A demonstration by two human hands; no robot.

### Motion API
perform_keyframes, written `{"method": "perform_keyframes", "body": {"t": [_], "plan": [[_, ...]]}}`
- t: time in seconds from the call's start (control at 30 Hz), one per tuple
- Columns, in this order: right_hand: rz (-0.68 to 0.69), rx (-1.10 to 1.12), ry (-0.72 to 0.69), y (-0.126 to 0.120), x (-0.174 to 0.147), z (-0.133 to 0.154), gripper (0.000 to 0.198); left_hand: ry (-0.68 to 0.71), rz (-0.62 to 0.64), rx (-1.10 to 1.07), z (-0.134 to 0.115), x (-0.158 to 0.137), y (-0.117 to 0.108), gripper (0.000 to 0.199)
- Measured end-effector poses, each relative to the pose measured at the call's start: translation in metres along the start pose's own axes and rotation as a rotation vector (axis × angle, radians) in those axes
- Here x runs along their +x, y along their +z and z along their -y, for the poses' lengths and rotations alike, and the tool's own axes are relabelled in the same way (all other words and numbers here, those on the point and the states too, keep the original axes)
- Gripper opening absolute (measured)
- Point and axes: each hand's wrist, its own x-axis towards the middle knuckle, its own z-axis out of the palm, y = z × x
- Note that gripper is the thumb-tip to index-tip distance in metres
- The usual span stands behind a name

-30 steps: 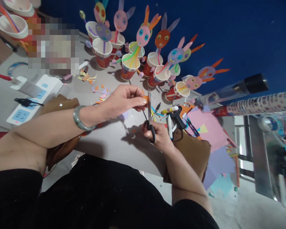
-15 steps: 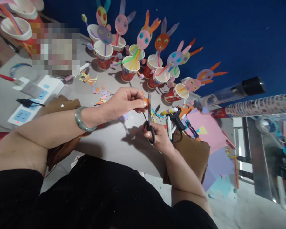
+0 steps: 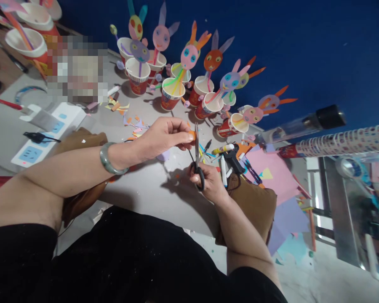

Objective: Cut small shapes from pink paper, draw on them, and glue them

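My left hand point(image 3: 169, 136), with a bracelet on its wrist, pinches a small piece of orange paper point(image 3: 192, 135) between thumb and fingers. My right hand point(image 3: 209, 182) has its fingers through the black handles of a pair of scissors point(image 3: 197, 147). The blades point away from me and stand right beside the orange paper; they look nearly closed. Both hands are held above the grey table point(image 3: 158, 187). Most of the orange piece is hidden by my left fingers.
Behind my hands stand several red paper cups point(image 3: 172, 94) with paper rabbit heads. A glue gun point(image 3: 234, 159), markers point(image 3: 223, 170) and pink paper point(image 3: 273, 168) lie right. Paper scraps point(image 3: 134, 124) and a power strip point(image 3: 49, 130) are left. A cup stack point(image 3: 341, 143) lies far right.
The view has shifted slightly. Both hands keep almost the same position, with the orange paper still in the left and the scissors still in the right.
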Motion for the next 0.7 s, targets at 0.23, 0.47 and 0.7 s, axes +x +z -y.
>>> {"method": "perform_keyframes", "body": {"t": [0.23,0.47,0.7], "plan": [[0.017,0.009,-0.033,-0.0005,0.0004,-0.001,0.068,-0.022,0.026,0.039,-0.0001,-0.0008,0.0006,0.01],[0.01,-0.005,-0.03,-0.002,0.0006,0.0,0.062,-0.033,0.014,0.037,-0.0024,-0.0014,0.0017,0.011],[0.009,-0.009,0.005,-0.0026,0.001,0.002,0.06,-0.029,0.013,0.042,-0.0022,-0.0015,0.0008,0.011]]}}
